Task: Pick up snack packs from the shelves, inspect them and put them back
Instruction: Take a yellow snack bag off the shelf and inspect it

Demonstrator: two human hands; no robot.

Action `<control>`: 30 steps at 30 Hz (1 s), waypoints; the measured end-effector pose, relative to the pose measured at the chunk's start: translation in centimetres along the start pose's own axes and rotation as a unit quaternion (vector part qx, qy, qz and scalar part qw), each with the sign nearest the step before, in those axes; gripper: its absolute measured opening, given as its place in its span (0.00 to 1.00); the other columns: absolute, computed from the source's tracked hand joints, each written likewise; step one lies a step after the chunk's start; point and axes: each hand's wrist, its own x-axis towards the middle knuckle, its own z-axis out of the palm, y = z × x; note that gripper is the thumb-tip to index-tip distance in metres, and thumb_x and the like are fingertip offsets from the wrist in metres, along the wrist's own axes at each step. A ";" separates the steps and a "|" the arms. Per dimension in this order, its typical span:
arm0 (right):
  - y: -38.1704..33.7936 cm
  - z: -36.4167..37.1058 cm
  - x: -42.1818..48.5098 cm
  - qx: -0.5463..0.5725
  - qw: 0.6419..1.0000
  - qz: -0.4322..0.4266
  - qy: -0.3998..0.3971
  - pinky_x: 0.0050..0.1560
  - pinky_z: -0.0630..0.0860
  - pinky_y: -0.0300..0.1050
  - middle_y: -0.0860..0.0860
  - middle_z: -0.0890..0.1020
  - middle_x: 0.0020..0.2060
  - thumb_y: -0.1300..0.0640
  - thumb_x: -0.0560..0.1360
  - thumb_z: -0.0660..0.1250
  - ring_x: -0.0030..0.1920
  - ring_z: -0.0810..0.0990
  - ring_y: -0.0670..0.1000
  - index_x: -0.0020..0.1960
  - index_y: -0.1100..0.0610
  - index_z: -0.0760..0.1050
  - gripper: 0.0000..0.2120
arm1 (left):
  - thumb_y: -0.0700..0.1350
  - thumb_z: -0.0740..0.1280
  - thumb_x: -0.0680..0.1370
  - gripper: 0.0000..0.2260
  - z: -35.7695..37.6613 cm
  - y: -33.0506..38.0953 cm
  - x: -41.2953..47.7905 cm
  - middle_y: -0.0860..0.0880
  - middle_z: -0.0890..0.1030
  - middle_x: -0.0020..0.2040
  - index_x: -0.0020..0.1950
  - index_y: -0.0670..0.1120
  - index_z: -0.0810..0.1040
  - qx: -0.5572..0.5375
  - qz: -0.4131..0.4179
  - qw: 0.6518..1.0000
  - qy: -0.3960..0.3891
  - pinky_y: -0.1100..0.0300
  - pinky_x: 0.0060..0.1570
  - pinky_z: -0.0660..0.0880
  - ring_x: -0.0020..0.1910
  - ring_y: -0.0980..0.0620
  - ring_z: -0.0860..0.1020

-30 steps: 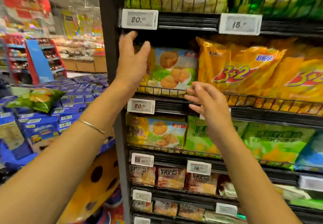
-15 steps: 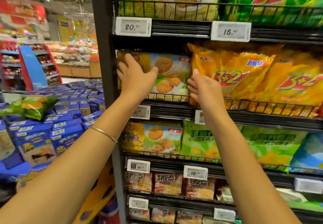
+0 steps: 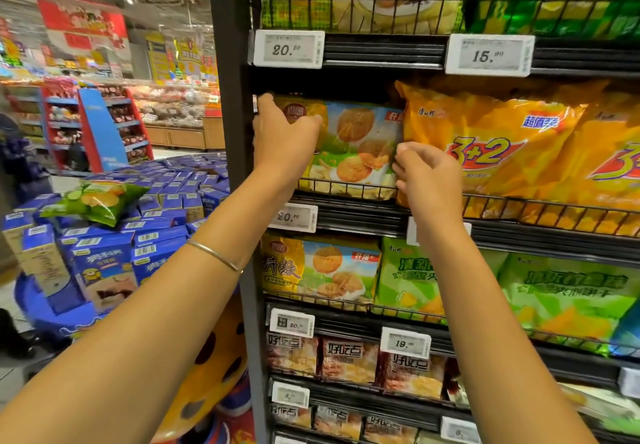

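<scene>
Your left hand [image 3: 282,138] curls over the upper-left corner of the biscuit pack [image 3: 353,147], while your right hand [image 3: 427,175] pinches its right edge with bent fingers. The pack stands on the wire shelf [image 3: 346,192] at twelve o'clock (its neighbour at two o'clock is an orange 3+2 bag [image 3: 491,145]).
</scene>
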 end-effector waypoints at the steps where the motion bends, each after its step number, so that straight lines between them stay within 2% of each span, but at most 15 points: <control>1: 0.0 0.1 -0.1 -0.004 1.000 0.001 0.003 0.65 0.79 0.57 0.44 0.85 0.53 0.47 0.78 0.66 0.59 0.83 0.49 0.58 0.49 0.82 0.12 | 0.51 0.69 0.71 0.42 -0.1 0.0 -0.1 0.46 0.67 0.77 0.83 0.49 0.58 -0.008 0.000 1.000 -0.003 0.41 0.73 0.70 0.74 0.43 0.69; 3: 0.0 0.2 -0.1 -0.016 1.000 -0.002 0.010 0.65 0.79 0.57 0.44 0.85 0.53 0.46 0.78 0.66 0.59 0.83 0.49 0.61 0.50 0.82 0.15 | 0.52 0.70 0.70 0.43 -0.5 0.1 -0.3 0.46 0.67 0.78 0.83 0.50 0.57 -0.035 -0.006 0.999 -0.003 0.39 0.72 0.70 0.75 0.43 0.70; 7: -0.2 0.5 -0.1 -0.040 0.999 -0.012 0.022 0.63 0.80 0.59 0.43 0.85 0.49 0.44 0.76 0.66 0.56 0.84 0.49 0.58 0.50 0.82 0.16 | 0.53 0.70 0.69 0.46 -1.5 -0.4 -0.6 0.47 0.63 0.81 0.85 0.54 0.52 -0.064 -0.005 0.998 -0.024 0.39 0.73 0.69 0.78 0.43 0.68; 9: -0.2 0.7 -0.2 -0.057 0.998 -0.024 0.029 0.64 0.79 0.56 0.44 0.86 0.51 0.46 0.78 0.67 0.57 0.83 0.48 0.63 0.54 0.82 0.19 | 0.53 0.70 0.71 0.47 -1.8 -0.8 -0.7 0.47 0.63 0.81 0.85 0.52 0.50 -0.026 0.016 0.999 -0.045 0.41 0.74 0.70 0.77 0.45 0.68; 11: 0.1 1.0 -0.2 -0.078 0.996 -0.041 0.027 0.65 0.78 0.48 0.46 0.86 0.57 0.48 0.80 0.68 0.60 0.82 0.45 0.69 0.56 0.80 0.20 | 0.52 0.70 0.76 0.43 -1.7 -1.3 -0.6 0.44 0.61 0.80 0.85 0.49 0.50 0.090 0.058 0.993 -0.056 0.42 0.74 0.69 0.76 0.43 0.67; 13: 0.4 1.1 -0.3 -0.089 0.995 -0.048 0.016 0.61 0.76 0.36 0.49 0.83 0.64 0.49 0.81 0.69 0.62 0.81 0.43 0.72 0.57 0.77 0.22 | 0.53 0.69 0.79 0.36 -1.0 -2.0 -0.7 0.38 0.53 0.82 0.82 0.48 0.55 0.283 0.104 0.952 -0.051 0.40 0.76 0.63 0.79 0.35 0.60; 15: 0.7 1.0 -0.2 -0.083 0.995 -0.047 0.022 0.58 0.74 0.32 0.50 0.83 0.64 0.51 0.81 0.69 0.61 0.80 0.41 0.72 0.57 0.77 0.21 | 0.56 0.69 0.78 0.32 -0.1 -2.5 -0.8 0.34 0.46 0.83 0.77 0.45 0.61 0.450 0.174 0.875 -0.032 0.38 0.80 0.53 0.82 0.32 0.48; 16: 0.7 0.9 -0.2 -0.076 0.996 -0.045 0.028 0.60 0.76 0.34 0.50 0.84 0.63 0.52 0.81 0.69 0.61 0.81 0.42 0.71 0.58 0.78 0.20 | 0.59 0.69 0.77 0.33 0.3 -2.6 -0.7 0.34 0.49 0.83 0.76 0.44 0.63 0.507 0.226 0.832 -0.023 0.38 0.80 0.50 0.83 0.32 0.47; 17: 0.7 0.8 -0.3 -0.069 0.996 -0.042 0.032 0.63 0.77 0.39 0.51 0.84 0.62 0.53 0.81 0.69 0.61 0.81 0.43 0.70 0.58 0.78 0.19 | 0.61 0.68 0.76 0.34 0.8 -2.3 -0.4 0.35 0.55 0.81 0.75 0.44 0.65 0.540 0.272 0.796 -0.020 0.38 0.80 0.50 0.82 0.33 0.51; 18: 0.7 0.7 -0.4 -0.065 0.997 -0.038 0.033 0.66 0.78 0.44 0.51 0.84 0.62 0.53 0.81 0.69 0.61 0.82 0.44 0.70 0.58 0.78 0.19 | 0.65 0.66 0.75 0.35 1.4 -1.9 0.1 0.37 0.62 0.79 0.75 0.45 0.66 0.552 0.303 0.777 -0.022 0.37 0.79 0.54 0.80 0.34 0.58; 21: 0.4 0.4 -0.6 -0.060 0.997 -0.031 0.029 0.66 0.79 0.54 0.51 0.85 0.60 0.52 0.81 0.69 0.61 0.83 0.46 0.69 0.58 0.79 0.19 | 0.72 0.59 0.75 0.36 3.6 -0.2 2.0 0.41 0.74 0.70 0.73 0.48 0.69 0.540 0.307 0.781 -0.057 0.40 0.64 0.69 0.68 0.37 0.73; 23: 0.2 -0.1 -0.9 -0.060 0.997 -0.030 0.026 0.65 0.80 0.56 0.51 0.85 0.59 0.50 0.80 0.69 0.60 0.83 0.47 0.68 0.57 0.80 0.20 | 0.75 0.60 0.74 0.32 4.7 0.3 3.3 0.45 0.80 0.55 0.60 0.48 0.74 0.534 0.311 0.782 -0.087 0.46 0.49 0.73 0.53 0.40 0.78; 24: 0.0 -0.5 -1.0 -0.064 0.997 -0.034 0.026 0.65 0.80 0.57 0.51 0.86 0.58 0.49 0.79 0.68 0.60 0.84 0.47 0.67 0.57 0.81 0.20 | 0.77 0.61 0.72 0.31 5.1 0.4 3.9 0.49 0.78 0.46 0.48 0.49 0.72 0.537 0.308 0.779 -0.100 0.51 0.41 0.71 0.44 0.44 0.77; 26: -0.1 -1.5 -0.9 -0.083 0.995 -0.052 0.029 0.63 0.81 0.58 0.51 0.87 0.55 0.50 0.78 0.67 0.57 0.86 0.48 0.63 0.56 0.83 0.17 | 0.80 0.63 0.68 0.32 5.5 0.8 4.8 0.52 0.73 0.35 0.37 0.50 0.68 0.555 0.301 0.766 -0.118 0.55 0.34 0.65 0.34 0.49 0.72; 30: 0.2 -3.7 0.5 -0.088 0.992 -0.066 0.059 0.58 0.83 0.53 0.50 0.88 0.46 0.61 0.82 0.65 0.47 0.88 0.47 0.57 0.58 0.85 0.10 | 0.83 0.67 0.57 0.35 5.9 2.1 5.3 0.54 0.68 0.31 0.35 0.52 0.64 0.567 0.296 0.760 -0.115 0.54 0.35 0.65 0.36 0.45 0.72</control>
